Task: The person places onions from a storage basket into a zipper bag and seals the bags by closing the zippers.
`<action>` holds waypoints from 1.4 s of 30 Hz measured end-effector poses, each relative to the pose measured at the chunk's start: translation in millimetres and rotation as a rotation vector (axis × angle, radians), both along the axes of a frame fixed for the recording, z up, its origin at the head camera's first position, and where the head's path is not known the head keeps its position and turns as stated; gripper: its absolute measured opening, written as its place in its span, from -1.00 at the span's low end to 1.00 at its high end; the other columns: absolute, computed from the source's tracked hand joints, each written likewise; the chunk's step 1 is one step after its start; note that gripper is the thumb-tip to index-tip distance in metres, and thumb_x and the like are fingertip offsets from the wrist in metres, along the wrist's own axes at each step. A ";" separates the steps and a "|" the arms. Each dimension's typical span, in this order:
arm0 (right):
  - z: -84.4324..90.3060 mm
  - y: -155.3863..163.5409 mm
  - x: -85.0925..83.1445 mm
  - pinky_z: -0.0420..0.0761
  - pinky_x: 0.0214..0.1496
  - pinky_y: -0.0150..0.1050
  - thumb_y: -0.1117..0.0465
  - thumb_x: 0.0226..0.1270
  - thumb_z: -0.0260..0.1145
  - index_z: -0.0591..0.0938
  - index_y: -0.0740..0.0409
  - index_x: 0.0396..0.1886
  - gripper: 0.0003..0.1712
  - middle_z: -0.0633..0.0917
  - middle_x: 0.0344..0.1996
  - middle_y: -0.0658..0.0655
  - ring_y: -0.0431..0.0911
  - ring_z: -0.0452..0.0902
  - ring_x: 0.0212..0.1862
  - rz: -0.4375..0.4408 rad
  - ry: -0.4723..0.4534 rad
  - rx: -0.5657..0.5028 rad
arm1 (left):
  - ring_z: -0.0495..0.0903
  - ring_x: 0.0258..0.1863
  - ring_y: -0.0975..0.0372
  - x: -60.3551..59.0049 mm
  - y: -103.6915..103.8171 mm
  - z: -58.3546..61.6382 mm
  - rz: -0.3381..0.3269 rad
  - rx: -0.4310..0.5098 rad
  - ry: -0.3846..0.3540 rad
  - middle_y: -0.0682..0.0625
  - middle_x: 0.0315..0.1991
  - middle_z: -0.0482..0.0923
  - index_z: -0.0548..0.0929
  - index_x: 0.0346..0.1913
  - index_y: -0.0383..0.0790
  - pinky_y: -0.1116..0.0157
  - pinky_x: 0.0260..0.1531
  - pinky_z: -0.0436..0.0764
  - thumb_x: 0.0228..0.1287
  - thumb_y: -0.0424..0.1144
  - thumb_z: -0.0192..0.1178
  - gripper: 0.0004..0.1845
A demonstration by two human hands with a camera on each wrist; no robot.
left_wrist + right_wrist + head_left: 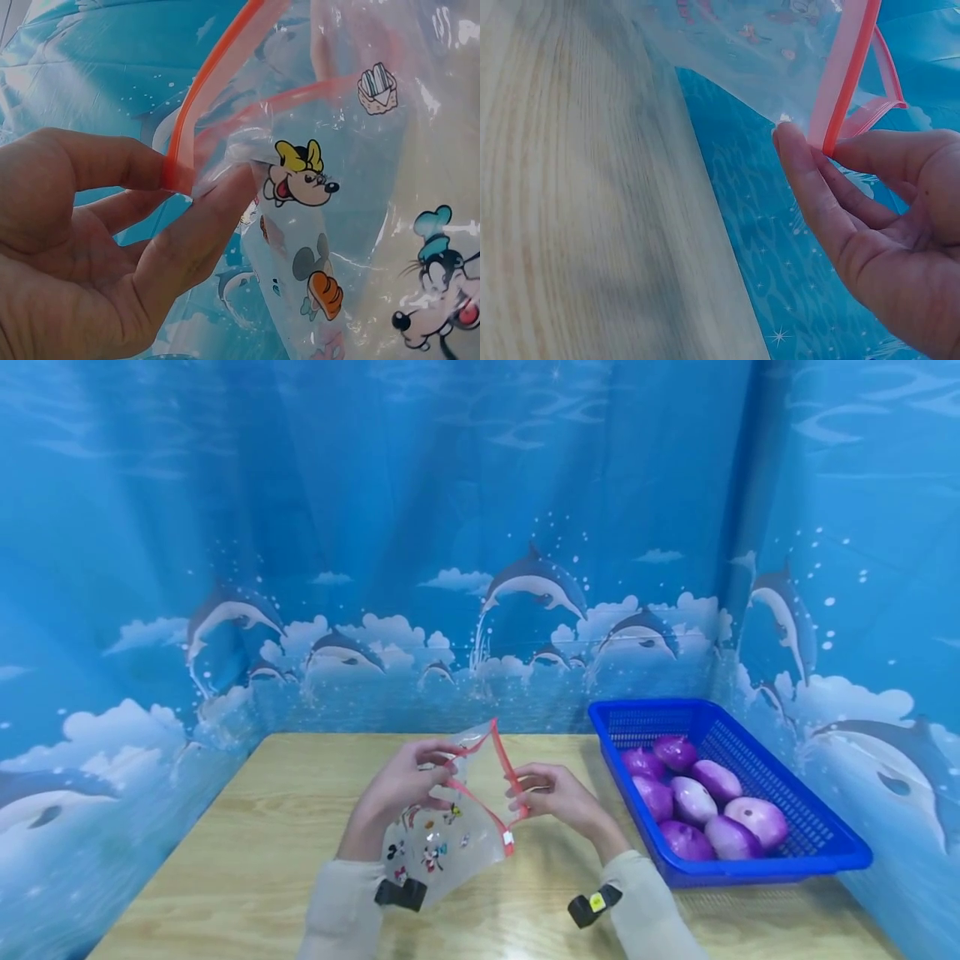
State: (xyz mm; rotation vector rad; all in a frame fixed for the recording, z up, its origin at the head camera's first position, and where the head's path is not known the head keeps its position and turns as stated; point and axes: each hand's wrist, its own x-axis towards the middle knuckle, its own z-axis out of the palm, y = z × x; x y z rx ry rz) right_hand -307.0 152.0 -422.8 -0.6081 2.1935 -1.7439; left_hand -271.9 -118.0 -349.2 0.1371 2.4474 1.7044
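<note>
While both hands pinch its red zip rim, left hand (401, 785) and right hand (551, 793) each take one lip, the cartoon-printed zip bag (442, 839) hangs above the counter (225, 860), mouth spread, pointing far, long axis slanting near-left; blue basket (817, 852) of purple onions (693, 802) sits right.

A clear zip bag (450, 827) with cartoon prints and a red seal is held above the desk (247, 860), mouth pulled open.

A clear printed bag (450, 827) with a red zip strip is held open between the left hand (401, 785) and the right hand (558, 797), each pinching one side. A blue basket (825, 847) of purple onions (693, 802) is seen just right of the right hand.
</note>
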 end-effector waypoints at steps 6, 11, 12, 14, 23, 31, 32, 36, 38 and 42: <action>-2.7 -0.3 2.0 0.83 0.05 -0.09 0.37 0.45 0.27 0.48 0.39 0.37 -0.47 0.65 0.14 0.52 0.08 0.77 0.00 0.008 0.004 -0.006 | 0.69 0.01 -0.03 2.6 -0.7 -0.8 -0.005 0.005 -0.011 -0.20 0.16 0.60 0.64 0.24 -0.10 0.19 -0.32 0.85 0.47 -0.34 0.21 -0.66; -6.8 2.0 1.8 0.83 0.05 -0.08 0.37 0.46 0.27 0.47 0.41 0.37 -0.47 0.67 0.11 0.49 0.07 0.77 -0.01 -0.006 0.002 -0.008 | 0.68 -0.02 0.01 3.2 -1.1 -0.1 -0.003 0.013 -0.006 -0.20 0.15 0.59 0.64 0.24 -0.11 0.19 -0.33 0.85 0.48 -0.36 0.20 -0.66; -7.5 2.8 1.5 0.83 0.05 -0.08 0.37 0.46 0.26 0.47 0.41 0.37 -0.48 0.67 0.10 0.50 0.07 0.77 -0.01 -0.008 0.003 -0.011 | 0.68 -0.03 0.02 3.3 -1.2 0.2 -0.002 0.016 -0.004 -0.20 0.15 0.58 0.65 0.24 -0.11 0.19 -0.33 0.85 0.48 -0.36 0.19 -0.66; -9.1 4.6 0.4 0.84 0.04 -0.08 0.39 0.46 0.26 0.47 0.43 0.36 -0.49 0.66 0.10 0.52 0.06 0.77 -0.02 -0.006 0.011 -0.018 | 0.68 -0.04 0.01 3.4 -1.6 1.1 0.000 0.021 -0.001 -0.20 0.14 0.58 0.65 0.24 -0.12 0.19 -0.34 0.85 0.48 -0.38 0.17 -0.66; -14.1 11.0 -2.7 0.84 0.01 -0.15 0.49 0.35 0.23 0.49 0.56 0.27 -0.50 0.62 0.05 0.66 0.03 0.78 -0.08 -0.011 0.062 0.001 | 0.64 -0.05 -0.01 4.8 -0.8 5.8 0.012 -0.011 -0.001 -0.20 0.11 0.57 0.66 0.21 -0.13 0.23 -0.34 0.84 0.49 -0.41 0.12 -0.66; -13.3 16.0 -4.0 0.84 -0.04 -0.18 0.52 0.25 0.25 0.58 0.52 0.19 -0.52 0.69 0.00 0.55 0.13 0.75 -0.03 -0.073 0.142 0.095 | 0.62 -0.13 0.07 3.9 -0.3 6.2 0.028 0.003 0.001 -0.22 0.09 0.52 0.69 0.18 -0.15 0.22 -0.33 0.85 0.48 -0.45 0.08 -0.66; -13.1 16.4 -4.1 0.84 -0.03 -0.18 0.53 0.24 0.25 0.58 0.52 0.19 -0.52 0.70 0.00 0.55 0.14 0.75 -0.02 -0.076 0.142 0.100 | 0.62 -0.12 0.06 3.8 -0.8 6.2 0.028 0.007 0.000 -0.22 0.08 0.52 0.69 0.18 -0.16 0.22 -0.32 0.85 0.48 -0.45 0.08 -0.66; -11.8 17.0 -4.0 0.83 -0.01 -0.15 0.51 0.25 0.26 0.58 0.51 0.19 -0.52 0.70 0.00 0.53 0.13 0.75 -0.02 -0.082 0.135 0.106 | 0.63 -0.13 0.05 3.9 -0.7 6.1 0.026 -0.002 -0.003 -0.21 0.06 0.52 0.69 0.17 -0.15 0.22 -0.33 0.84 0.48 -0.44 0.08 -0.67; -11.5 17.2 -4.4 0.83 0.01 -0.15 0.49 0.27 0.27 0.57 0.50 0.21 -0.52 0.70 0.00 0.52 0.12 0.75 -0.02 -0.080 0.123 0.098 | 0.63 -0.13 0.06 4.3 0.5 6.3 0.023 -0.014 0.002 -0.20 0.06 0.53 0.70 0.17 -0.13 0.22 -0.34 0.84 0.49 -0.43 0.08 -0.67; -10.1 17.4 -5.0 0.83 0.02 -0.14 0.45 0.32 0.28 0.55 0.48 0.26 -0.50 0.68 0.04 0.54 0.04 0.76 -0.05 -0.065 0.073 0.066 | 0.63 -0.12 0.08 3.7 3.7 5.0 0.025 -0.024 0.003 -0.19 0.05 0.54 0.70 0.17 -0.11 0.23 -0.36 0.84 0.51 -0.40 0.09 -0.68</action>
